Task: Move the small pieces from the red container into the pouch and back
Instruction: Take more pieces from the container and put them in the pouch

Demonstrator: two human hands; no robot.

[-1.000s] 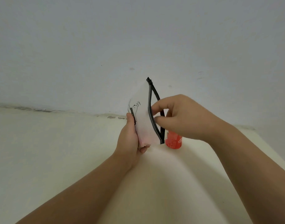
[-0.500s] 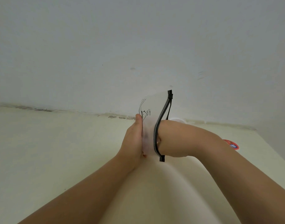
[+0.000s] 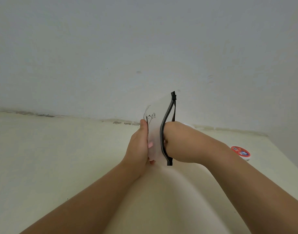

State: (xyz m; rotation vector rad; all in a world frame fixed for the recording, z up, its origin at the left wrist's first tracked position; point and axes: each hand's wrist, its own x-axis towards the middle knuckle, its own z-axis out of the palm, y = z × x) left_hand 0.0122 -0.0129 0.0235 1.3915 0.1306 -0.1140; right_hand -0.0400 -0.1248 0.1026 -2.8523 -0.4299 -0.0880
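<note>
Head view: the left hand (image 3: pixel 139 146) grips the translucent white pouch (image 3: pixel 155 132) by its left side, thumb up along the edge, holding it upright above the cream table (image 3: pixel 60 157). The right hand (image 3: pixel 180 142) is pushed through the pouch's open black zipper (image 3: pixel 163 132) — its fingers are hidden inside, so I cannot tell whether they are clenched or loose. A small line drawing with lettering shows on the pouch's upper face. Well to the right, near the table's far right corner, lies a red and white lid (image 3: pixel 240 152). A pale wall (image 3: pixel 144 48) rises behind.
</note>
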